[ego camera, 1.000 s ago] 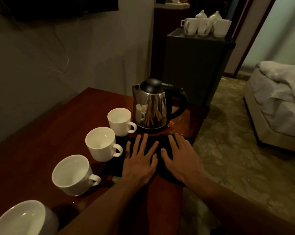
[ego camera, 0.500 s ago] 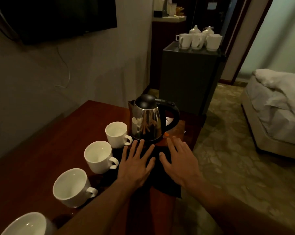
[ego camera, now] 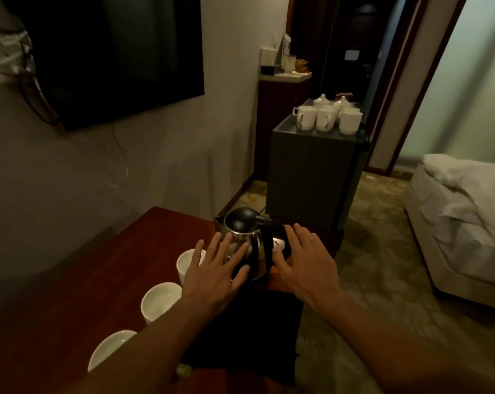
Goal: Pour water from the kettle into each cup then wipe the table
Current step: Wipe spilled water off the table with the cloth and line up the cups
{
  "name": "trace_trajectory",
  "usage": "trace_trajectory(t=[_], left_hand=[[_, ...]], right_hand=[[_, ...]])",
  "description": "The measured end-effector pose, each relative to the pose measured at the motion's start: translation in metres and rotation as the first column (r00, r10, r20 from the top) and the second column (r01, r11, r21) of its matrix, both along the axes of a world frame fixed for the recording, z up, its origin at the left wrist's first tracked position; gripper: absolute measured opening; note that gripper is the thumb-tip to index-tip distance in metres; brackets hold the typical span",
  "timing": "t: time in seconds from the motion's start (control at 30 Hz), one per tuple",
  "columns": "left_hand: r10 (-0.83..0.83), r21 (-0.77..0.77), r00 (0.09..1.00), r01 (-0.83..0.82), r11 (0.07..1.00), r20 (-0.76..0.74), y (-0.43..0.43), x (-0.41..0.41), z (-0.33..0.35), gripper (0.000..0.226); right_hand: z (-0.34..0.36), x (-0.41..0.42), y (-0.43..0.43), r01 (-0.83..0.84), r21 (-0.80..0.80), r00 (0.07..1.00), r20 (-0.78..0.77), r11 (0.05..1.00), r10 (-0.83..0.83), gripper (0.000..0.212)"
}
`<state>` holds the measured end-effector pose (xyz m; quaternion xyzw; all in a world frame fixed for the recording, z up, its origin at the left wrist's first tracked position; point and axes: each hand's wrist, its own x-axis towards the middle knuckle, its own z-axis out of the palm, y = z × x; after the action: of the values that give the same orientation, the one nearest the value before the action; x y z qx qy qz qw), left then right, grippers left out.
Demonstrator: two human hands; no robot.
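Both left hand (ego camera: 212, 280) and right hand (ego camera: 309, 268) are hovering splayed, empty; you're risking bumping the kettle (ego camera: 240, 223) off the table (ego camera: 155, 251) corner.

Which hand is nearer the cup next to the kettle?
Left. The left hand, fingers spread, overlaps that cup's right rim in this view. The right hand is on the other side of the kettle, by its handle, away from the cup.

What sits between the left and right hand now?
Head view: the kettle shows between the left hand and the right hand, its black handle on the right hand's side. Below the gap lies the dark cloth.
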<state>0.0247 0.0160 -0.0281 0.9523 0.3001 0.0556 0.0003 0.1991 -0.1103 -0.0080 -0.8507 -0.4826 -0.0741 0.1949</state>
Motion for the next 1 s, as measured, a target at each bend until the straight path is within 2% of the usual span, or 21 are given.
trace_trajectory(t=[0.2, 0.33, 0.53, 0.67, 0.77, 0.83, 0.9, 0.93, 1.0], left_hand=[[0.020, 0.088, 0.993, -0.010, 0.996, -0.118, 0.027, 0.005, 0.038, 0.089], [0.062, 0.110, 0.994, -0.052, 0.993, -0.088, 0.042, 0.010, 0.045, 0.079], [0.083, 0.061, 0.993, -0.078, 0.995, -0.087, 0.059, 0.026, 0.045, 0.082], [0.075, 0.106, 0.989, -0.061, 0.993, -0.128, 0.067, 0.042, 0.041, 0.065], [0.052, 0.160, 0.986, -0.027, 0.987, -0.158, 0.071, 0.050, 0.034, 0.085], [-0.009, 0.199, 0.982, 0.047, 0.979, -0.190, 0.078, 0.052, 0.023, 0.088], [-0.043, 0.218, 0.990, 0.073, 0.973, -0.137, 0.082, 0.053, 0.020, 0.093], [-0.035, 0.210, 0.994, 0.056, 0.976, -0.101, 0.086, 0.053, 0.019, 0.091], [-0.020, 0.184, 0.996, 0.036, 0.982, -0.091, 0.091, 0.052, 0.019, 0.070]], right_hand=[[0.025, 0.008, 0.018, -0.045, -0.041, 0.999, 0.026, 0.998, 0.046, 0.070], [0.029, 0.014, 0.031, -0.064, -0.033, 0.998, 0.018, 0.997, 0.064, 0.070], [0.019, 0.026, 0.052, -0.066, -0.032, 0.998, 0.020, 0.997, 0.067, 0.069], [0.010, 0.037, 0.063, -0.041, -0.066, 0.999, -0.004, 0.997, 0.040, 0.072], [0.003, 0.044, 0.070, -0.035, -0.087, 0.999, -0.020, 0.996, 0.033, 0.074], [-0.001, 0.047, 0.072, -0.044, -0.091, 0.998, -0.041, 0.995, 0.041, 0.074], [-0.003, 0.049, 0.073, -0.061, -0.091, 0.997, -0.062, 0.994, 0.055, 0.073], [-0.003, 0.049, 0.073, -0.069, -0.089, 0.996, -0.065, 0.994, 0.063, 0.073], [-0.004, 0.050, 0.074, -0.082, -0.091, 0.995, -0.065, 0.992, 0.076, 0.071]])
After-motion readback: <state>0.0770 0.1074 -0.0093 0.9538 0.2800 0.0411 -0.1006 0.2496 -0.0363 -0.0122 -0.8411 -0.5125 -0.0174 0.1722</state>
